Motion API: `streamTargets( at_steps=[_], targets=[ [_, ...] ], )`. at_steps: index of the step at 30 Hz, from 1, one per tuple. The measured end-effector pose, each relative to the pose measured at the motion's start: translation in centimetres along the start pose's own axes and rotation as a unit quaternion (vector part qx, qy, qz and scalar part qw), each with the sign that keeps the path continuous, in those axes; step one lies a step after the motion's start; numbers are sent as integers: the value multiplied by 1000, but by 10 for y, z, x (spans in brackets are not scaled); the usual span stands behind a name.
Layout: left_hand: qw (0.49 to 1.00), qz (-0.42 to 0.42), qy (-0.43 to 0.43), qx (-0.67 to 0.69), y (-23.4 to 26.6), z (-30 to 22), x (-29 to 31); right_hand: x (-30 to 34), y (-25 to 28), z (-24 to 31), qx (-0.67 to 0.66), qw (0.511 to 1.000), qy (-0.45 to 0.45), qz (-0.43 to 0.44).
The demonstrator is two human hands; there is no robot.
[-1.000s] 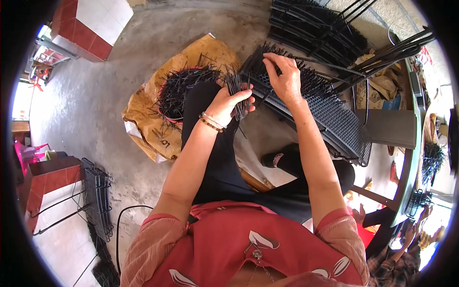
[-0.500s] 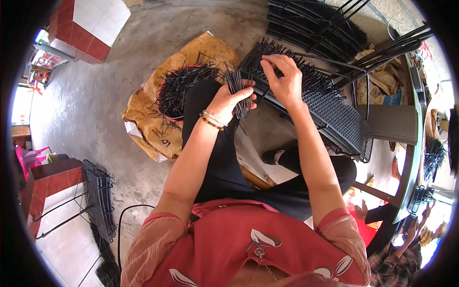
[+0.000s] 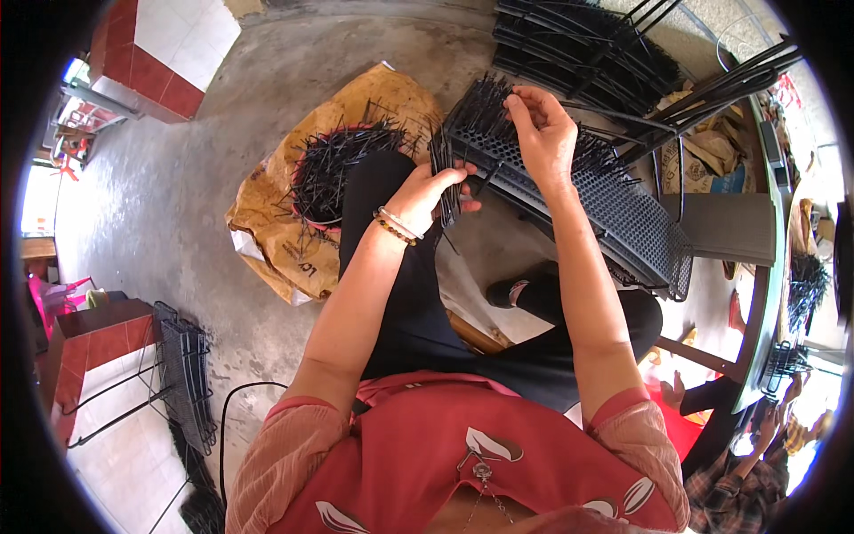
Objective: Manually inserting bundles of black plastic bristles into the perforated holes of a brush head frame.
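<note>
- black sticks, too many to count: heaped in one red-rimmed basin, bunched in the left hand, standing in one perforated rack
- two red-and-white tiled blocks at far left, mesh rack beside the lower one
- one brown sack under the basin; one dark-trousered knee covers the basin's right side
- left hand: fingers wrapped round one bundle
- right hand: fingers bent toward the thumb over the standing sticks, partly hiding them; cannot tell whether they grip one
- bristly racks behind, number unclear; one grey board rightward

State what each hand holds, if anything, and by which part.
The left hand holds a bundle of black sticks around its middle. Whether the right hand holds anything cannot be told.
</note>
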State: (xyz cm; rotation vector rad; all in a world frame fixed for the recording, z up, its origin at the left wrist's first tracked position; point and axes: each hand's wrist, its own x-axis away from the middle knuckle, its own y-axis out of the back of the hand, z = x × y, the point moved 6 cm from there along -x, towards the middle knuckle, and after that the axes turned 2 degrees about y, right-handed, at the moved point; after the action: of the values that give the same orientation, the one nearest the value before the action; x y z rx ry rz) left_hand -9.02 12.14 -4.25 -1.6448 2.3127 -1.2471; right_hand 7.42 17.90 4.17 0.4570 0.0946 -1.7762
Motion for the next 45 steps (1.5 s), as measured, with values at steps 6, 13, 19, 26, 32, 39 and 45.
streamTargets(
  at_steps=[6,13,19,26,32,39,45],
  targets=[
    [1000,14,1,7,2,2,-2,0,-2,-9,64,997,44,-21],
    [1000,11,9,10,1,3,-2,11,-10,8,113,988,105,-7],
    [1000,13,3,8,-2,0,0,19,-21,26,258,916,305,42],
    [1000,10,-5,-3,-1,-1,-1,14,-21,22,286,910,299,32],
    [1000,4,2,-6,-1,-1,0,13,-19,17,302,915,267,22],
    [1000,14,-8,-2,2,1,-1,11,-23,21,312,904,291,35],
    [1000,11,-10,-6,2,1,0,16,-23,21,319,898,304,2]
  ],
)
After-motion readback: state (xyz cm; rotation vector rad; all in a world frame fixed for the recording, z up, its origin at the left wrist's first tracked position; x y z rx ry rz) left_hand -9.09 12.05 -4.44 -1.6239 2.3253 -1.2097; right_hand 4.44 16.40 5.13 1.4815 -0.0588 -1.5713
